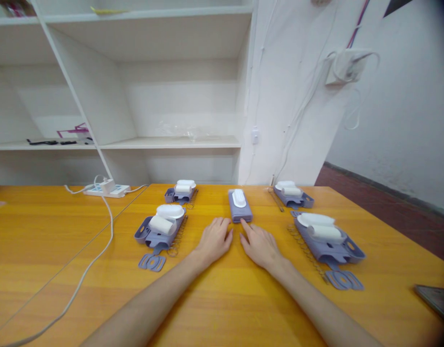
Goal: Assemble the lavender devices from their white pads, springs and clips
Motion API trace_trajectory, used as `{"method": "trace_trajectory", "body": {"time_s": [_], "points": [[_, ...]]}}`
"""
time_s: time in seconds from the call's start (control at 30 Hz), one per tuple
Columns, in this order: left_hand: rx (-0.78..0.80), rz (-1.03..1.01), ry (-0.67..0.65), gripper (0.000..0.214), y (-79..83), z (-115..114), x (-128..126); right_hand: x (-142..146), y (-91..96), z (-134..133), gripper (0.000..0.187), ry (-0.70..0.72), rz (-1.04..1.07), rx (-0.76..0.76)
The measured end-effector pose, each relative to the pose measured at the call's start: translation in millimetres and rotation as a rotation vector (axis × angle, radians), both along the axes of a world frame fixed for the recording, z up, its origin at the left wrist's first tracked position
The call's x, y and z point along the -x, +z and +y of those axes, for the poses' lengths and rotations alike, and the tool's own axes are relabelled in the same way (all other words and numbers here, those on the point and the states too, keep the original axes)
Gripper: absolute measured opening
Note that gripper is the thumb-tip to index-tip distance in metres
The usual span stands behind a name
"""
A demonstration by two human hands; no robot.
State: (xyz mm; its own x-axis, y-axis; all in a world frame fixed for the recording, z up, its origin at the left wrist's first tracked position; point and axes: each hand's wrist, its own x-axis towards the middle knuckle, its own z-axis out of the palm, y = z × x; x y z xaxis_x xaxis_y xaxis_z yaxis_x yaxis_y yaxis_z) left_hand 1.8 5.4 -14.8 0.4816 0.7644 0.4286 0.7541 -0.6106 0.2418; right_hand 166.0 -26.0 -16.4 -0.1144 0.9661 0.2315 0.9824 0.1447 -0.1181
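Observation:
My left hand (215, 239) and my right hand (258, 245) lie flat, palms down, side by side on the orange wooden table (222, 299). Their fingers are stretched out and hold nothing. Just beyond the fingertips lies a lilac case with a white oblong piece on top (239, 204); my right index finger nearly touches its near end. A lilac tray with white parts, a spring and a flat lilac plate (160, 229) sits to the left of my left hand. A similar set (326, 241) sits to the right of my right hand.
Two more lilac sets (181, 192) (292, 194) rest at the table's far edge. A white power strip (106, 189) with a cable trailing toward me lies at the far left. A dark phone (437, 299) is at the right edge. White shelves (153, 142) stand behind.

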Motion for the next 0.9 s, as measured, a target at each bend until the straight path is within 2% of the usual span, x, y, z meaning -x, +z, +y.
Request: {"method": "trace_trajectory", "body": {"time_s": [0.33, 0.9], "points": [[0.071, 0.134, 0.059, 0.021, 4.7, -2, 0, 2, 12.1, 24, 0.052, -0.071, -0.050, 0.113], [0.129, 0.183, 0.072, 0.023, 5.5, -2, -1, 10, 14.3, 65, 0.053, -0.138, -0.034, 0.119]]}}
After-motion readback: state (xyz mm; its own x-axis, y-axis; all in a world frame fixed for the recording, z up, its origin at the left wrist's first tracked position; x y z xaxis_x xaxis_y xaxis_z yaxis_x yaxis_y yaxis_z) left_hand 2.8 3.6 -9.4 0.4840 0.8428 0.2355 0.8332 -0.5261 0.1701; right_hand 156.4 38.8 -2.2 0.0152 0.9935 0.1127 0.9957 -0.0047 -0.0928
